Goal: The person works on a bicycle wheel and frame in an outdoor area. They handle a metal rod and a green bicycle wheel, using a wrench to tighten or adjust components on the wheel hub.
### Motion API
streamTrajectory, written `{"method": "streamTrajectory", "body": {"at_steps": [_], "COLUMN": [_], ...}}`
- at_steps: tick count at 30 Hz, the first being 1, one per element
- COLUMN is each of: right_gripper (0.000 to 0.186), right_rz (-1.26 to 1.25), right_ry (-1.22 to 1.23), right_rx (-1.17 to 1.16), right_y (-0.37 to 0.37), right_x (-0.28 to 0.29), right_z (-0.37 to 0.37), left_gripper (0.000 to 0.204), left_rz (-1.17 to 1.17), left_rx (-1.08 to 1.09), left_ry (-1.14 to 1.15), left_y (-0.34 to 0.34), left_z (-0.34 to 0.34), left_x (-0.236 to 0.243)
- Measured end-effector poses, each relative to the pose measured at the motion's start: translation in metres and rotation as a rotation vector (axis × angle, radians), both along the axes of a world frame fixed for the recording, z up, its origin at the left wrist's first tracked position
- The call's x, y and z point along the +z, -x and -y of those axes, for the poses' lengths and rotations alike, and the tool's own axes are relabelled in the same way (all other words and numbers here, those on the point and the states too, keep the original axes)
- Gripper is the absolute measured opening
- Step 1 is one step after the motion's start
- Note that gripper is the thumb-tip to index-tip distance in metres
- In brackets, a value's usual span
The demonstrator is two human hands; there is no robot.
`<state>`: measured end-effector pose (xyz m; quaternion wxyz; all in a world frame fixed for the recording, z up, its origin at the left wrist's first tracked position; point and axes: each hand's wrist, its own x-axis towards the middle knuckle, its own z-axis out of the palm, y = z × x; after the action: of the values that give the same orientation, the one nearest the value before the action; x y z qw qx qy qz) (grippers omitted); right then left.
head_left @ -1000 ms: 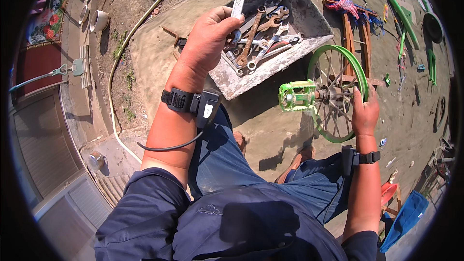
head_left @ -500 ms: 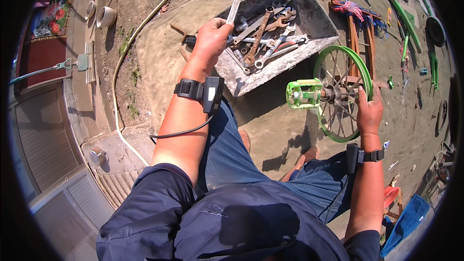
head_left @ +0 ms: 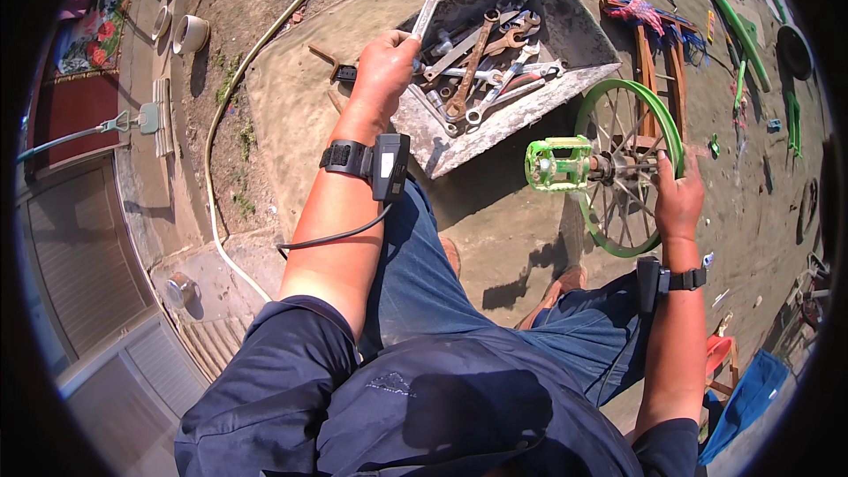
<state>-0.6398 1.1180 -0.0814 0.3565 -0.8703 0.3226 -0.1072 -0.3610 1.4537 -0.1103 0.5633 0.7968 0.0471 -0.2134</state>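
Fingers of the right hand point(head_left: 678, 199) grasp the green wheel point(head_left: 622, 168) by its rim, a pedal point(head_left: 558, 164) at its hub, while farther out the left hand point(head_left: 386, 71) clasps a wrench point(head_left: 430, 11), already apart from the tools point(head_left: 473, 62) in the tray point(head_left: 583, 35) but not yet touching wheel or pedal.

Both arms point(head_left: 322, 247) reach forward, left fingers point(head_left: 407, 48) pinched, right fingers point(head_left: 664, 172) curled.

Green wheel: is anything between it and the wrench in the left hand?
Yes: in this view, the tray and its tools lie between the wrench and the green wheel. How high the wrench is, I can't tell.
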Motion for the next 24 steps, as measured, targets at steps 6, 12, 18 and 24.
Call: {"method": "streamTrajectory", "body": {"at_steps": [6,12,18,24], "right_gripper": [0.029,0.031,0.036,0.034], "right_rz": [0.071,0.006,-0.026,-0.015], "right_ry": [0.077,0.040,0.018,0.021], "right_rx": [0.029,-0.008,-0.056,-0.076], "right_y": [0.001,0.001,-0.003,-0.003], "right_x": [-0.003,-0.004,-0.001,-0.003], "right_z": [-0.002,0.002,-0.003,-0.003], "left_gripper": [0.022,0.023,0.024,0.024], "left_rz": [-0.005,0.003,0.052,0.063], "left_rx": [-0.069,-0.171,-0.356,-0.518], "left_ry": [0.025,-0.086,-0.282,-0.442], "left_y": [0.001,0.005,0.005,0.013], "left_z": [0.009,0.015,0.011,0.018], "left_x": [-0.002,0.001,-0.003,0.005]}}
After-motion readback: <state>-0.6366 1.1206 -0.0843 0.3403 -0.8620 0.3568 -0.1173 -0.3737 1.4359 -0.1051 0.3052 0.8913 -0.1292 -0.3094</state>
